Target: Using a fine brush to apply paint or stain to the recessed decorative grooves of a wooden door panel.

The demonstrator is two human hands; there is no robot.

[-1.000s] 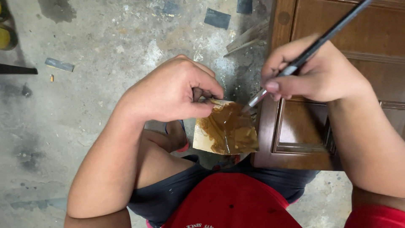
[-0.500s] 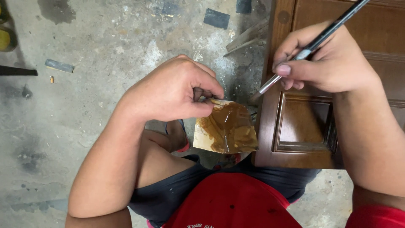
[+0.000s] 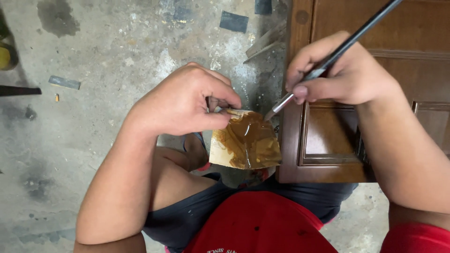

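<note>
My left hand (image 3: pixel 185 100) pinches the top corner of a small card palette (image 3: pixel 244 141) smeared with glossy brown paint, held level over my knee. A thin black-handled brush (image 3: pixel 328 61) with a metal ferrule is gripped like a pen in my right hand (image 3: pixel 340 75). Its tip touches the palette's upper right edge, beside the left stile of a brown panelled wooden door (image 3: pixel 328 140) lying at the right.
Stained concrete floor (image 3: pixel 93 117) spreads to the left, with dark flat scraps (image 3: pixel 233 21), a wooden strip (image 3: pixel 265 42), a black bar (image 3: pixel 18 90) and a yellow object (image 3: pixel 5 55) at the left edge. My red cap brim (image 3: pixel 258 225) fills the bottom.
The brush went from the palette up to the door's stile, then came back down and left to the palette's edge. My left hand and the palette stayed nearly still.
</note>
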